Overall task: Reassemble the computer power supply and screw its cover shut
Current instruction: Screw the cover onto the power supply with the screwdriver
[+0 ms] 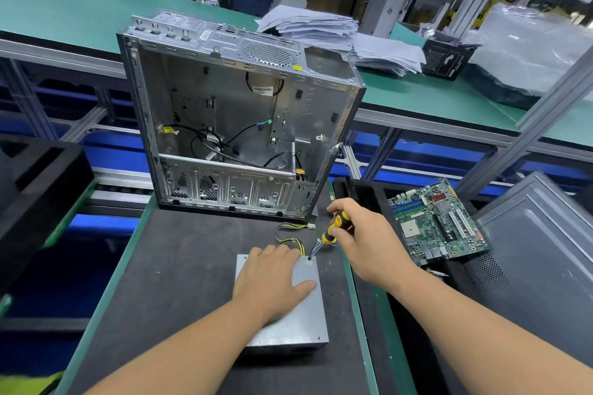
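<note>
— Looking down from the head camera, we see the power supply (290, 305) lying flat on the dark mat (179, 282), near us, in front of the open computer case (237, 119).

— Our left hand (272, 279) lies on its cover with straight fingers, pressing it down and gripping nothing.

— Our right hand (362, 244) is curled round the yellow-and-black screwdriver (332, 229), whose tip stands at the far right corner of the cover.

— Yellow and black wires (288, 236) run out behind the unit, and a motherboard (436, 221) lies off to the right.
</note>
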